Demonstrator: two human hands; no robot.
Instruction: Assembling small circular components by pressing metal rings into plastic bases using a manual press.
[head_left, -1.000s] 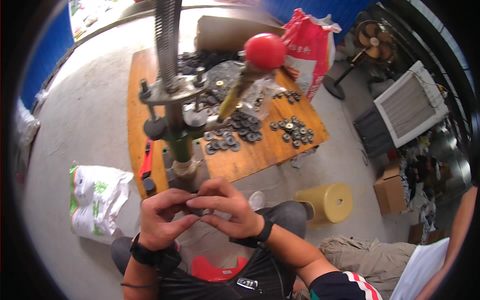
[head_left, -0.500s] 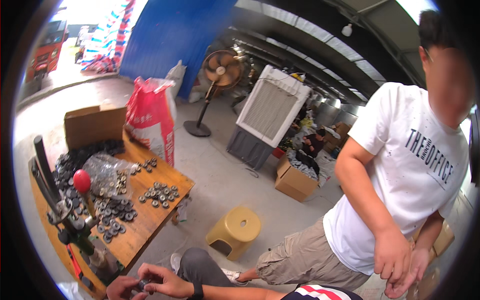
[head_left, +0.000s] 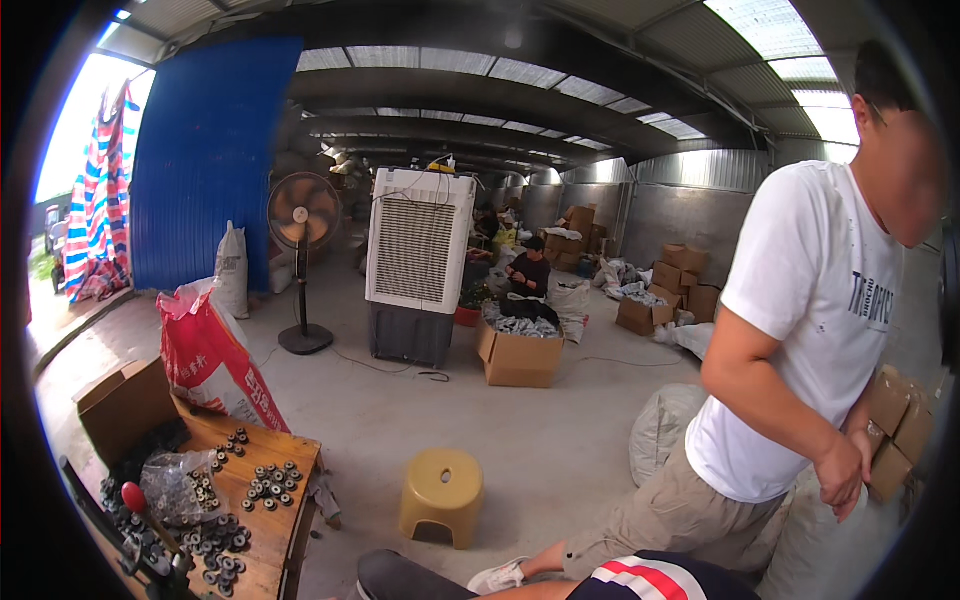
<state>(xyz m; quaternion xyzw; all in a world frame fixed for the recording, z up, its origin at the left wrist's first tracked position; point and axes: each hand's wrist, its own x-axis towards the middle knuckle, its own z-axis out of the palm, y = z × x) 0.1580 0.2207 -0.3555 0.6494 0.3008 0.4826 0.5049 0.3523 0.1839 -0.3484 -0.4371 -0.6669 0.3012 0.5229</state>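
Neither of my hands shows at this moment; both lie below the lower edge. Of me there are a striped dark sleeve (head_left: 645, 578), a strip of forearm and a grey-clad knee (head_left: 405, 577). At the lower left, a wooden table (head_left: 262, 550) bears small round dark pieces with pale centres (head_left: 272, 487), some in a loose group, others heaped. A clear plastic bag (head_left: 180, 485) lies among them. By the table's near left stands a lever tool with a red knob (head_left: 134, 497), partly cut off by the rim.
A yellow stool (head_left: 442, 497) stands right of the table. A person in a white shirt (head_left: 800, 260) is close on the right. Farther off are a fan (head_left: 303, 260), an air cooler (head_left: 418, 265), a filled carton (head_left: 520, 358) and a seated person (head_left: 528, 268). A red-white sack (head_left: 215, 355) stands behind the table.
The view has tilted up and levelled, so my hands and the small dark piece between their fingers have left the picture. The standing person's hands have come closer together.
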